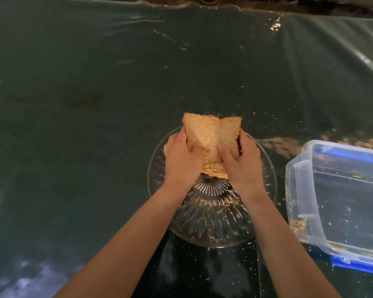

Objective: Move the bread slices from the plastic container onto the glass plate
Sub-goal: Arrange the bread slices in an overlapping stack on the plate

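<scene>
Two bare forearms reach in from the near edge, meeting over the glass plate (pixel 211 224), whose ribbed near half is bare except for scattered crumbs. Just beyond, the left hand (pixel 181 157) and right hand (pixel 238 159) press in from either side on a stack of bread slices (pixel 211 134), fingers (pixel 225 153) curled closed around it, thumbs laid over the top slice. The stack is over the far half of the plate, its top fanning apart at the far end; whether its lower edge already touches the glass is hard to tell.

To the right, close by the plate, the plastic container (pixel 340 203) lies on the tabletop (pixel 73 104), holding only crumbs as far as can be seen, so this looks like the last load.

To set it down well, the stack probably wants lowering toward the plate's middle rather than its far rim, with even pressure from both sides so the splayed slices do not slide apart. Squeezing harder risks crushing soft bread and shedding more crumbs; letting go one side at a time once it rests flat should keep it tidy.
</scene>
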`<state>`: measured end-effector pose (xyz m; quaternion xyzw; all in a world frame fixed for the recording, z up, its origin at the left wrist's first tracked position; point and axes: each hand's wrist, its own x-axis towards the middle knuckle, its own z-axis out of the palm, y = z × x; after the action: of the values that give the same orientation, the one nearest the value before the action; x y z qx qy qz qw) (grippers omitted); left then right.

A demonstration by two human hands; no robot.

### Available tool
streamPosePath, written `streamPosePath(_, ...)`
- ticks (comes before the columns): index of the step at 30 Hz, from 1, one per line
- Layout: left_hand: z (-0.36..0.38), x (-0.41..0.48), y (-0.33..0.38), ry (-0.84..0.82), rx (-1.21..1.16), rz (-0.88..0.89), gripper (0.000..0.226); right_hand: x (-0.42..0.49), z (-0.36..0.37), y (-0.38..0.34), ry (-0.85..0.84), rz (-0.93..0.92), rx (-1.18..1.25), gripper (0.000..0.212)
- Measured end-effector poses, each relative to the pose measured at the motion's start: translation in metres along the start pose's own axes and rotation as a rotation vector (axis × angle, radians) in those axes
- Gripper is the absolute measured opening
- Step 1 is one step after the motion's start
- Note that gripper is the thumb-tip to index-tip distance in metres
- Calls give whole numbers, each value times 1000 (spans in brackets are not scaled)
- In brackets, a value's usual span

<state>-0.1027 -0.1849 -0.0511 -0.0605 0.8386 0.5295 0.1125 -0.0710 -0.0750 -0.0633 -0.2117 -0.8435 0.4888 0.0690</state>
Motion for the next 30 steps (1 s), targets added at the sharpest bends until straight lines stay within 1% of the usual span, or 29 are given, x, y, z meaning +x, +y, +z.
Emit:
streamPosePath(2,0,-1,1,21,21,18,47,-1,1,1,23,-25,-35,52)
streamPosePath(5,-2,-6,5,57,72,91,49,-8,1,-3,97,-46,-72,54)
streamPosePath(9,-8,-23,5,80,79,141,54,-24,-1,-6,112,-25,45,51)
streamPosePath(13,-10,-39,-4,69,38,65,51,-42,-2,-3,92,-6,57,52)
streamPosePath(16,-7,-37,-10,18,49,-3,48,-42,0,2,88,33,41,52)
streamPosePath(19,-4,-31,-12,0,72,-9,44,-36,3,5,82,55,20,51)
streamPosePath(22,-2,-28,-13,20,84,-13,45,-34,4,8,87,60,7,52)
streamPosePath(26,-3,-37,-13,117,143,107,47,-41,3,7,186,-63,-81,55)
streamPosePath(28,-3,-43,-10,152,131,163,45,-45,3,4,179,-100,-75,56)
streamPosePath(30,-2,-48,-6,153,117,189,47,-49,0,1,165,-95,-44,55)
